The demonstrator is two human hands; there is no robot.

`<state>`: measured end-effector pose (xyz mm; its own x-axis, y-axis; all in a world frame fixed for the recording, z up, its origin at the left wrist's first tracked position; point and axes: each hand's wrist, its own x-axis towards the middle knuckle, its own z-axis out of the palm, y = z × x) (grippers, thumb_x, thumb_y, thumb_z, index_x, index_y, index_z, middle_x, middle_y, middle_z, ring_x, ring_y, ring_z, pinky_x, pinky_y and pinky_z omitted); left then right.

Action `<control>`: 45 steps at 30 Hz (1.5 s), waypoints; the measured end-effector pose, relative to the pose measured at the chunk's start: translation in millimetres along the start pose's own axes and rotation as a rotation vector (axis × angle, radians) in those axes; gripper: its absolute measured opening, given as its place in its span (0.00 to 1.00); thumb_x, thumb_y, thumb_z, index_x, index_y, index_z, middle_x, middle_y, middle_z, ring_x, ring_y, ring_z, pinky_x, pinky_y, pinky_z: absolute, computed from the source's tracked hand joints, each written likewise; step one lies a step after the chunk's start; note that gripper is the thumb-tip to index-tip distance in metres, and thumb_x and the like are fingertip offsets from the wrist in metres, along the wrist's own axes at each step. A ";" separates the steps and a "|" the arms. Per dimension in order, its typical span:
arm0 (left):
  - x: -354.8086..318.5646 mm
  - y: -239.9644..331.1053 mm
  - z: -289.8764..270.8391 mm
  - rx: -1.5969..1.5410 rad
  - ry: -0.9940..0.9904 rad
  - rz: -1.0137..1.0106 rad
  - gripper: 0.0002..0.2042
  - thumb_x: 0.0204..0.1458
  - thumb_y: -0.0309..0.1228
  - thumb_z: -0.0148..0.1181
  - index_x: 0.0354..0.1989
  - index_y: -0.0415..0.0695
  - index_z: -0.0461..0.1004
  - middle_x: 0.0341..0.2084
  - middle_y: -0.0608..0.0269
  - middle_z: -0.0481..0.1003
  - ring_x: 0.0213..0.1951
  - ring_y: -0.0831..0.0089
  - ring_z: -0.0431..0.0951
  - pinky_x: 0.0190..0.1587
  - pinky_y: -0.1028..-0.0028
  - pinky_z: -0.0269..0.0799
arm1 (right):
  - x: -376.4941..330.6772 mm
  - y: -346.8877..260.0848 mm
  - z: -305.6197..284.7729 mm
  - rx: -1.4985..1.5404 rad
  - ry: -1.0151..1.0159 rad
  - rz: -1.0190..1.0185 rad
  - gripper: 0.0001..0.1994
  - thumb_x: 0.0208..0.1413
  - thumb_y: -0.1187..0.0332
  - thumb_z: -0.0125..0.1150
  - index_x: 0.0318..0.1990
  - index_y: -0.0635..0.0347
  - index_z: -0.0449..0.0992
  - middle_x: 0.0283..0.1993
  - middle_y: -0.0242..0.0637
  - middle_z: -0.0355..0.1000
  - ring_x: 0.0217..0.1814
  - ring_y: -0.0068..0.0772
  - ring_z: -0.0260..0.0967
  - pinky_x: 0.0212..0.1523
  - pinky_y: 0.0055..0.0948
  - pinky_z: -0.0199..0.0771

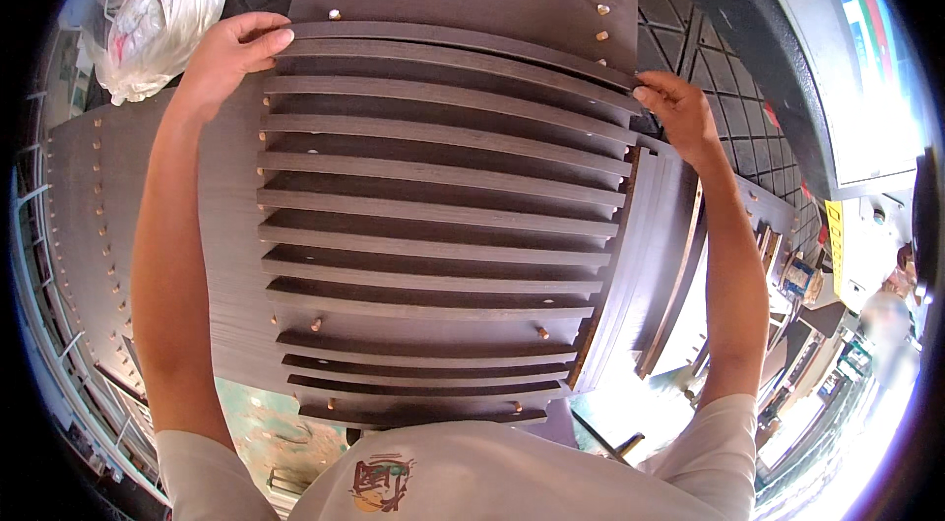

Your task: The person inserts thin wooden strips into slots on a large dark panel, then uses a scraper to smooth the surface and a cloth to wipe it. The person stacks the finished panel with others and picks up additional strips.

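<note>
The left hand (251, 44) at ten o'clock and right hand (672, 103) at two pinch opposite ends of the brown wood-grain slat (423, 32) at twelve, which could skew and knock the neighbouring slat (394, 50) if one end leads.

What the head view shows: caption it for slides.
Left hand and right hand hold the farthest brown slat by its ends.
</note>
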<state>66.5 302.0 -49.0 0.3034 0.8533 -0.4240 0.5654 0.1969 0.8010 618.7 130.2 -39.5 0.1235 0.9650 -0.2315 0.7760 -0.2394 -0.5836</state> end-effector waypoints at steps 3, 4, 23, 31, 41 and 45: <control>-2.9 5.9 4.7 0.027 0.038 0.011 0.24 0.61 0.44 0.67 0.58 0.38 0.78 0.48 0.62 0.78 0.51 0.73 0.77 0.54 0.72 0.74 | -5.7 -2.5 5.3 -0.042 0.061 -0.018 0.16 0.65 0.61 0.66 0.52 0.64 0.81 0.41 0.40 0.80 0.42 0.29 0.76 0.45 0.31 0.76; -3.1 8.4 6.5 0.043 0.054 0.021 0.24 0.61 0.45 0.67 0.58 0.38 0.78 0.49 0.61 0.78 0.51 0.73 0.77 0.54 0.71 0.74 | -5.9 1.5 7.4 -0.023 0.071 -0.020 0.15 0.66 0.61 0.65 0.52 0.64 0.81 0.40 0.39 0.80 0.41 0.28 0.76 0.44 0.31 0.76; 12.7 12.6 32.4 0.073 0.339 -0.056 0.35 0.58 0.58 0.64 0.60 0.37 0.72 0.45 0.59 0.77 0.43 0.70 0.77 0.39 0.67 0.77 | 14.0 -5.8 21.1 0.436 0.027 0.295 0.28 0.66 0.49 0.62 0.61 0.64 0.73 0.31 0.32 0.70 0.26 0.23 0.70 0.25 0.25 0.78; 24.3 6.0 46.9 -0.139 0.277 -0.140 0.35 0.63 0.57 0.58 0.58 0.30 0.76 0.54 0.44 0.79 0.56 0.57 0.78 0.58 0.61 0.69 | 20.3 -22.1 13.7 -0.121 0.265 0.013 0.22 0.67 0.51 0.62 0.54 0.62 0.76 0.24 0.30 0.66 0.25 0.19 0.65 0.24 0.24 0.66; 24.8 0.8 62.2 -0.260 0.376 -0.139 0.38 0.57 0.59 0.65 0.55 0.28 0.77 0.50 0.45 0.80 0.52 0.61 0.80 0.56 0.64 0.72 | 77.8 -111.4 74.6 0.851 0.102 0.077 0.26 0.68 0.51 0.58 0.18 0.51 0.63 0.14 0.24 0.56 0.15 0.18 0.51 0.17 0.27 0.47; 20.3 8.1 68.7 -0.210 0.403 -0.179 0.39 0.54 0.62 0.65 0.53 0.29 0.79 0.48 0.45 0.81 0.52 0.59 0.81 0.56 0.64 0.73 | 87.3 -161.1 83.2 0.769 -0.014 -0.055 0.24 0.68 0.54 0.58 0.19 0.53 0.67 0.14 0.25 0.58 0.16 0.21 0.55 0.18 0.28 0.52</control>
<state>129.9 287.7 -80.1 -0.1289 0.9082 -0.3983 0.4017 0.4150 0.8163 453.0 244.0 -30.4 0.0852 0.9774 -0.1937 0.1322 -0.2038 -0.9701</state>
